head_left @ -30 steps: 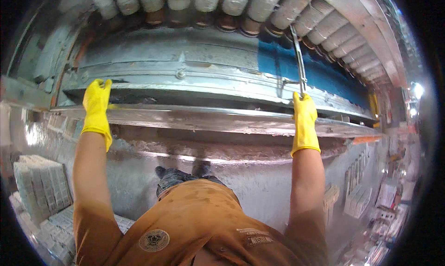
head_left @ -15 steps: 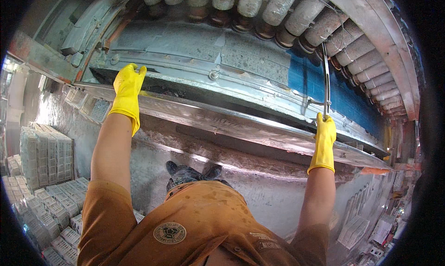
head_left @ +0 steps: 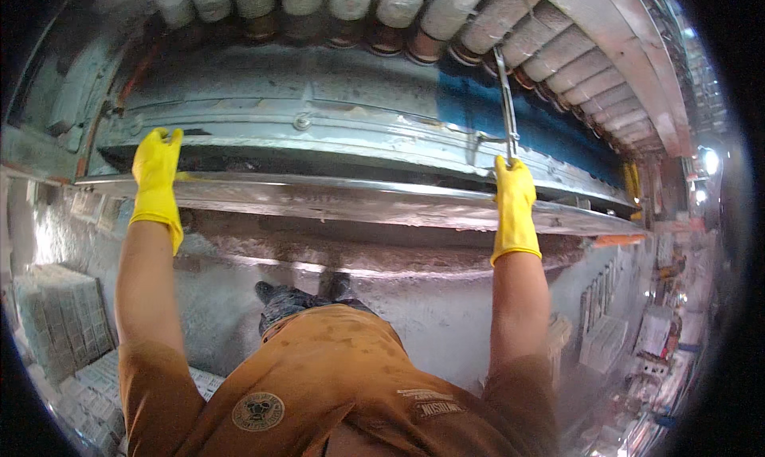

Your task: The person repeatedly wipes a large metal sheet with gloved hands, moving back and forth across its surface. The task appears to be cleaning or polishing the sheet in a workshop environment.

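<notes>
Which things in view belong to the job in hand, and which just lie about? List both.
Seemingly in use:
yellow-rubber-gloved right hand, holding a slender, silvery metal bar
yellow-rubber-gloved left hand, hold unclear
long, shiny metal rail near both

Apparently lying about:
stacked, pale, slotted crates at left

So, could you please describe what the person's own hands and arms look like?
The left hand and right hand wear matching yellow gloves, rubber-like, with loose, flared cuffs reaching past the wrists. Beyond the cuffs, the forearms are bare; the upper arms are covered by short orange-brown sleeves.
</notes>
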Demonstrator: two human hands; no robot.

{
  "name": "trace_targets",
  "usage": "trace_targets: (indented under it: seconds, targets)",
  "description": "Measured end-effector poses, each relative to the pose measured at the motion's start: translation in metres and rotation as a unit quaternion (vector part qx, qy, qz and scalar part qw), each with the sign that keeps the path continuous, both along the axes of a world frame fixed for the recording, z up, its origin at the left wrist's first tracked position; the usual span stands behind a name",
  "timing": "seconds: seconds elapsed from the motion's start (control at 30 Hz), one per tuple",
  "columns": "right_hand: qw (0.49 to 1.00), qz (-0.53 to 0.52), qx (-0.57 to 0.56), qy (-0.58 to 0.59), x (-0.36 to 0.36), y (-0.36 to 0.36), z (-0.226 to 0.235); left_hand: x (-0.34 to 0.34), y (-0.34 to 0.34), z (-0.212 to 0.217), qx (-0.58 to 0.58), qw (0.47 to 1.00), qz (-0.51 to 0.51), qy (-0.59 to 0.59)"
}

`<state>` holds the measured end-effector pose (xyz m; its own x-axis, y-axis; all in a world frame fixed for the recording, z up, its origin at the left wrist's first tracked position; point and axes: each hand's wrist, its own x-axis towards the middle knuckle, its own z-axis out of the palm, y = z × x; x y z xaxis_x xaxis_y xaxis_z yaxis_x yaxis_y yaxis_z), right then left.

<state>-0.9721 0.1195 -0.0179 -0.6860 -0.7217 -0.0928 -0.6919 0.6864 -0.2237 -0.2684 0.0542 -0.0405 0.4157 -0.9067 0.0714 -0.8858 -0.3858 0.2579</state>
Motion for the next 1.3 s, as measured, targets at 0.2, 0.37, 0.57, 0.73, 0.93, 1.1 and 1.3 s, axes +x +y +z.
trace_targets:
  seconds: [0.2,0.37,0.57,0.73,0.93,1.1,1.3]
  targets:
    - [0.999,-0.038,0.01,-0.034,0.018,0.006,0.022,-0.003,-0.003,-0.001,-0.001,1.0,-0.002,0.011]
    - [0.999,-0.022,-0.024,-0.017,0.003,0.008,0.005,-0.003,-0.005,0.001,0.0,1.0,-0.005,0.0]
    - [0.999,-0.028,-0.019,-0.033,0.013,0.008,0.016,-0.005,-0.002,0.002,-0.01,1.0,-0.001,0.008]
    - [0.999,-0.023,-0.024,-0.026,0.01,0.008,0.013,-0.003,-0.002,-0.002,-0.017,1.0,0.0,0.002]
    - [1.0,-0.015,-0.021,0.003,0.01,0.01,0.014,-0.024,0.003,0.015,-0.007,0.999,0.018,0.034]
    - [0.999,-0.024,-0.018,-0.029,0.011,0.01,0.017,-0.017,0.001,0.011,-0.006,1.0,0.003,0.021]
    - [0.999,-0.011,-0.024,-0.039,0.01,0.013,0.021,-0.023,0.001,0.017,0.006,1.0,0.006,0.005]
